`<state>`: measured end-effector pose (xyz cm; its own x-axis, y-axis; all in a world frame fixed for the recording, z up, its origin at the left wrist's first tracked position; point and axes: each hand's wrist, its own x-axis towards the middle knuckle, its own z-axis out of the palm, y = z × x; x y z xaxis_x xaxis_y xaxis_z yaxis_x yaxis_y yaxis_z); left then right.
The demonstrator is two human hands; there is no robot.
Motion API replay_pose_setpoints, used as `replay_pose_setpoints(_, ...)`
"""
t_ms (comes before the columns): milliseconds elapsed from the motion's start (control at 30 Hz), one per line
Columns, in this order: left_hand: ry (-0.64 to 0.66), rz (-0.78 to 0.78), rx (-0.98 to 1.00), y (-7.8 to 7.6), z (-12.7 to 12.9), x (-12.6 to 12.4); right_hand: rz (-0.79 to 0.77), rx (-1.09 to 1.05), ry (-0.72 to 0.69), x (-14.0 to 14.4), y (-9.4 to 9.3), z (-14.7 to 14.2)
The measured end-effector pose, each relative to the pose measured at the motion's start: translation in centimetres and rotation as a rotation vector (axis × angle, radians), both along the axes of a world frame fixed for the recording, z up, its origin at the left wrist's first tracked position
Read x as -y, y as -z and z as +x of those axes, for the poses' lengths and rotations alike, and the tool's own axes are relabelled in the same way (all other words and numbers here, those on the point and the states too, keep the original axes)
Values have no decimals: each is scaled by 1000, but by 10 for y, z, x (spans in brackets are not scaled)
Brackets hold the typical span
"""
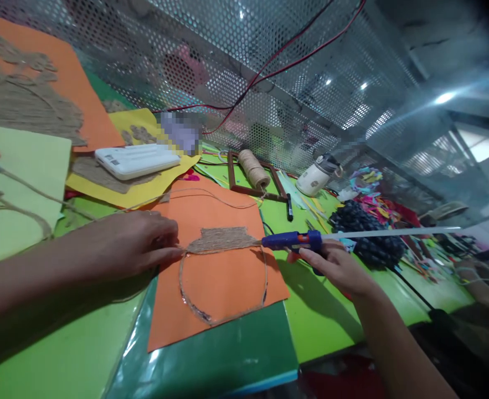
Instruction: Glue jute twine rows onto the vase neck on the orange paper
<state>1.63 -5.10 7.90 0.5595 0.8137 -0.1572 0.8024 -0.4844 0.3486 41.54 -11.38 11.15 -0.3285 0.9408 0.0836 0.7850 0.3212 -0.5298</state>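
My right hand (pixel 331 263) grips a blue hot glue gun (pixel 292 240), with a long white glue stick (pixel 394 232) running out of its back. The nozzle points left and meets the right end of the twine rows (pixel 221 239) on an orange sheet (pixel 223 282). Closed at the left edge of those rows, my left hand (pixel 157 241) pinches a strand of jute twine (pixel 185 252) between thumb and fingers. Below the filled rows, a twine outline curves down in a rounded vase shape, with shiny dark patches along it. A green folder (pixel 227 354) lies under the sheet.
Behind the sheet, a twine spool (pixel 253 169) rests on a brown frame (pixel 232 180), near a black marker (pixel 289 208). A white device (pixel 138 160) lies on yellow paper (pixel 115 188). Further right are a white bottle (pixel 315 176) and a dark bundle (pixel 360 233). Perforated metal (pixel 227 72) borders the back.
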Motion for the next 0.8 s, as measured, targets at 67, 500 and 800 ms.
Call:
replay_pose_setpoints(67,3,-1,-32,-2,3,1,-12,48,-9,-1,1,4)
replay_pose_setpoints(500,8,87,47,12,0,-5,-65,27,39,2,-1,-4)
replay_pose_setpoints(800,-6,81,43,19,-4,-9,34,-88,-94,15,15,-25)
